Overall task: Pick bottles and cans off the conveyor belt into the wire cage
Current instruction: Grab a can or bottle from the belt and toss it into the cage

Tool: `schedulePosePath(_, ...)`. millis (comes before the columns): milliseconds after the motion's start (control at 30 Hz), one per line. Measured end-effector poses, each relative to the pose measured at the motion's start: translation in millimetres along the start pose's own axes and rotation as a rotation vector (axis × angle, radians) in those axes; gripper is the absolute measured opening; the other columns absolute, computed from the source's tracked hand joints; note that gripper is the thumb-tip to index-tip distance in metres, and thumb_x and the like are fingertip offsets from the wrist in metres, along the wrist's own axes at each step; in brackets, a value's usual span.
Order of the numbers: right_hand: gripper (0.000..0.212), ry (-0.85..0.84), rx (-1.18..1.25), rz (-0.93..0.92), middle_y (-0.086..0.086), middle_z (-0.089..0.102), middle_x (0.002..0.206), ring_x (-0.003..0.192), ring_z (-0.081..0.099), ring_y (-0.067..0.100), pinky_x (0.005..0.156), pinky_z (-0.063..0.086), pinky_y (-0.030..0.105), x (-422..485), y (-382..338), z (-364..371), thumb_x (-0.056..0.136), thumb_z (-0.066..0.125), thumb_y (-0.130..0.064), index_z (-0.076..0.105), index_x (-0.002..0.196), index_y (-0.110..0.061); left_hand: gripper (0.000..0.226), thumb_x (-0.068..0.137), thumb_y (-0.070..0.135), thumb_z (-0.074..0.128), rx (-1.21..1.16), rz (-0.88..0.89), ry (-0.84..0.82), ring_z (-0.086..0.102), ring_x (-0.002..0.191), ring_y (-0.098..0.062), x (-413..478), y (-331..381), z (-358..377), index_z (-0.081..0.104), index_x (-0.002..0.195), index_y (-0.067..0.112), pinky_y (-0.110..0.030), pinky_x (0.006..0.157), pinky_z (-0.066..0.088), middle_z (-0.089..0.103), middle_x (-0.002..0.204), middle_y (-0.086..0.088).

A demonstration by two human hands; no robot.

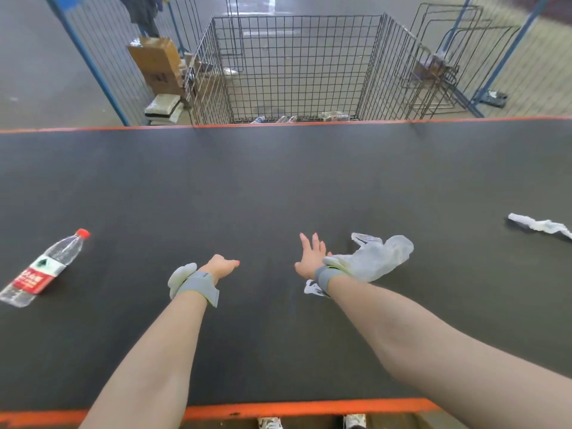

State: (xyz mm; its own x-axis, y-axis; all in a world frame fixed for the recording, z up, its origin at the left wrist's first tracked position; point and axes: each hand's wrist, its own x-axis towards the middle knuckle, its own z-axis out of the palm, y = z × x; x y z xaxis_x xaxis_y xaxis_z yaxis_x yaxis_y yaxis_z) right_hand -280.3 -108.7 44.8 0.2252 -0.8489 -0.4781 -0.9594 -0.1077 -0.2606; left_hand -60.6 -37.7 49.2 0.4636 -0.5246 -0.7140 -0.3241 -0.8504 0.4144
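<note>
A clear plastic bottle [43, 269] with a red cap and a red-and-white label lies on the black conveyor belt [278, 187] at the left. The wire cage [297, 66] stands beyond the belt's far edge, with a few bottles on its floor [332, 116]. My left hand [220, 266] hovers over the middle of the belt, fingers loosely curled, holding nothing, well right of the bottle. My right hand [311, 257] is stretched forward with its fingers spread and straight, empty. Both wrists wear grey bands.
A crumpled clear plastic bag [376, 257] lies just right of my right hand. White crumpled paper [540, 226] lies at the belt's right side. Orange rails edge the belt [309, 408]. Cardboard boxes [159, 65] and empty wire frames [448, 57] flank the cage.
</note>
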Motion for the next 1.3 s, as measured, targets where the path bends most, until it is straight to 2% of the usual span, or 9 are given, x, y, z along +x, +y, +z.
schedulePosePath(267,0.086,-0.131,0.007,-0.074,0.004,-0.02,0.159,0.136,0.033,0.034,0.111,0.03,0.041,-5.7,-25.9,14.4,0.091,0.05,-0.019,-0.007,0.153,-0.035,0.08,0.091,0.033,0.06,-0.097,-0.064,0.141,0.029,0.14,-0.033,1.7,-33.6,-27.1,0.016,0.149,0.003,-0.042,0.112,0.029,0.027,0.152,-0.016)
schedulePosePath(433,0.086,-0.152,0.026,-0.097,0.004,-0.02,0.159,0.135,0.035,0.035,0.111,0.031,0.042,-1.4,-36.7,18.4,0.091,0.05,-0.02,-0.007,0.152,-0.036,0.082,0.088,0.035,0.062,0.006,-0.126,0.296,0.022,0.141,-0.034,6.2,-46.6,-42.1,0.014,0.15,0.008,-0.041,0.115,0.022,0.022,0.151,-0.018)
schedulePosePath(633,0.087,-0.179,0.065,-0.115,0.004,-0.018,0.159,0.136,0.033,0.036,0.11,0.033,0.043,9.6,-44.0,28.5,0.09,0.051,-0.019,-0.006,0.152,-0.037,0.093,0.084,0.028,0.065,0.073,-0.163,0.387,0.004,0.144,-0.036,23.3,-60.9,-60.3,0.002,0.152,0.013,-0.046,0.119,0.009,0.002,0.156,-0.018)
schedulePosePath(733,0.084,-0.175,0.124,-0.144,0.005,-0.015,0.16,0.136,0.032,0.035,0.11,0.033,0.043,17.9,-42.4,29.1,0.092,0.052,-0.02,-0.004,0.152,-0.037,0.094,0.079,0.031,0.069,0.146,-0.186,0.386,0.015,0.14,-0.034,32.7,-60.0,-61.4,0.011,0.15,0.011,-0.042,0.118,0.015,0.018,0.149,-0.02)
schedulePosePath(833,0.082,-0.142,0.19,-0.17,0.006,-0.01,0.159,0.136,0.032,0.035,0.11,0.032,0.043,30.7,-37.5,24.0,0.093,0.052,-0.02,-0.003,0.152,-0.037,0.089,0.076,0.027,0.073,0.108,-0.175,0.318,0.027,0.134,-0.036,40.9,-47.3,-52.7,0.02,0.145,0.007,-0.042,0.111,0.031,0.03,0.141,-0.021)
schedulePosePath(1000,0.082,-0.068,0.274,-0.146,0.004,-0.003,0.158,0.134,0.035,0.033,0.106,0.035,0.042,64.5,-20.5,4.0,0.094,0.051,-0.017,-0.003,0.152,-0.037,0.048,0.084,0.029,0.068,0.164,-0.008,0.138,0.06,0.11,-0.032,50.0,5.0,-29.2,0.056,0.12,0.001,-0.034,0.093,0.048,0.063,0.118,-0.016)
schedulePosePath(1133,0.082,-0.036,0.324,-0.109,0.005,0.003,0.156,0.128,0.04,0.032,0.104,0.038,0.042,93.8,-7.3,-12.8,0.093,0.051,-0.016,-0.003,0.152,-0.036,0.028,0.09,0.021,0.063,-0.237,0.033,-0.047,0.063,0.085,-0.029,56.5,67.9,-17.2,0.051,0.106,0.001,-0.038,0.075,0.053,0.061,0.087,-0.013)
schedulePosePath(1200,0.082,-0.026,0.383,-0.081,0.006,0.004,0.155,0.125,0.043,0.034,0.105,0.038,0.041,121.1,2.2,-27.7,0.093,0.052,-0.015,-0.002,0.152,-0.034,0.04,0.088,0.023,0.066,-0.435,0.021,-0.11,0.063,0.08,-0.029,70.2,112.1,-20.9,0.045,0.114,0.001,-0.04,0.065,0.054,0.061,0.092,-0.015)
schedulePosePath(1300,0.083,-0.015,0.461,-0.036,0.008,0.003,0.155,0.125,0.045,0.035,0.109,0.035,0.041,161.0,11.2,-49.6,0.092,0.053,-0.015,-0.001,0.152,-0.034,0.053,0.087,0.033,0.066,-0.625,-0.005,-0.195,0.065,0.092,-0.032,101.0,163.7,-27.2,0.045,0.127,0.004,-0.043,0.056,0.055,0.062,0.113,-0.017)
